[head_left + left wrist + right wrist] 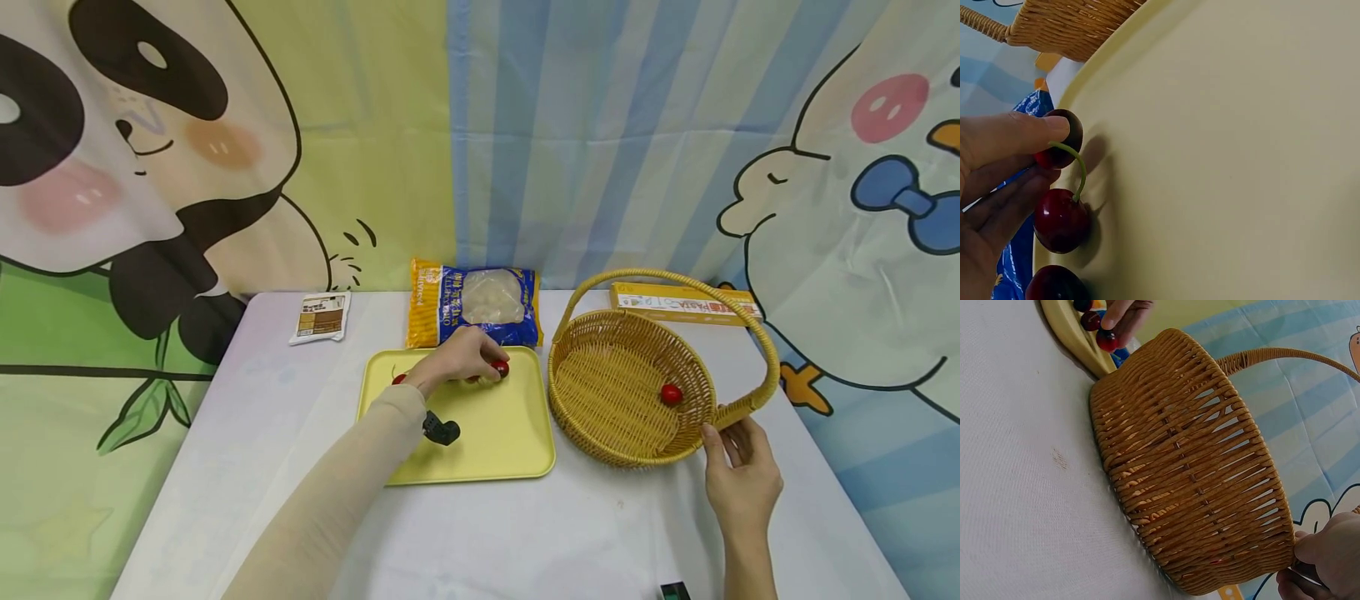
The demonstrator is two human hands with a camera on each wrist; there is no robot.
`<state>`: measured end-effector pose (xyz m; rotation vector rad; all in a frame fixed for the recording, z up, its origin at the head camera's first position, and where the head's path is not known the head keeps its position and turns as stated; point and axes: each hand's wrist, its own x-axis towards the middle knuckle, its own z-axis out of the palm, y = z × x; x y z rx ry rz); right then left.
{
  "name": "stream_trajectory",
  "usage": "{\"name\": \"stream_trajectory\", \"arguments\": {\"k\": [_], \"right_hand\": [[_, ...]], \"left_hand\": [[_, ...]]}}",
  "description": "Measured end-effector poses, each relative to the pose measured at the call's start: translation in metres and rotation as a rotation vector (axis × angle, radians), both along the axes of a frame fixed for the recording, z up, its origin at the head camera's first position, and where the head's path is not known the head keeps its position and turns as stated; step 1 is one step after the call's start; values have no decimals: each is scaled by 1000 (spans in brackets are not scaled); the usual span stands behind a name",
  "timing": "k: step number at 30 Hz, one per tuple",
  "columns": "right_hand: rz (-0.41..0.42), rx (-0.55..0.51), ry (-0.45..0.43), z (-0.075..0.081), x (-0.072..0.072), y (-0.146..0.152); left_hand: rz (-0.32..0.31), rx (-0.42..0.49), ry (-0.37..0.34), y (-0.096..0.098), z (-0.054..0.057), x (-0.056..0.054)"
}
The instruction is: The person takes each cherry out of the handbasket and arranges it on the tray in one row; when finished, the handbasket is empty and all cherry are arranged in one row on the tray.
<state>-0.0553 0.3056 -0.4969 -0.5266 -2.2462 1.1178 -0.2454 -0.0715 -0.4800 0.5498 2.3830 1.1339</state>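
My left hand [459,360] pinches a dark red cherry [1074,134] between thumb and fingers, over the far part of the yellow tray [510,450]. In the left wrist view, a second cherry [1060,222] with a green stem lies right beside it, and another cherry [1057,286] shows below. On the right stands a round woven basket [592,400] with a tall arched handle, one red cherry [671,394] inside. My right hand [744,479] grips its rim at the near right, by the foot of the handle, thumb on the wall.
Behind the tray lies a blue and orange food bag [491,300]. A small white and brown packet [321,317] is at the back left. Behind the basket sits a long yellow pasta box [675,302]. A cartoon-printed curtain [585,125] hangs behind the table.
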Motion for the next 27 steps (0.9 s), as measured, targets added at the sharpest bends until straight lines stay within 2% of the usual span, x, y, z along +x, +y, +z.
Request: {"name": "stream_trajectory", "arguments": {"k": [7,11,13,16,22,27], "right_hand": [[2,0,10,-1,0,1],[6,2,18,-1,-1,1],[6,3,16,-1,0,1],[-1,1,4,1,1,1],[-7,-9,-9,3,0,0],[-3,-3,-5,2,-1,-1]], "left_hand": [[-16,13,5,-2,-2,-1],[-16,14,34,-1,2,-2],[-11,10,65,0,7,-2],[-21,47,70,6,20,0],[-60,221,57,35,50,11],[-75,359,16,70,57,21]]}}
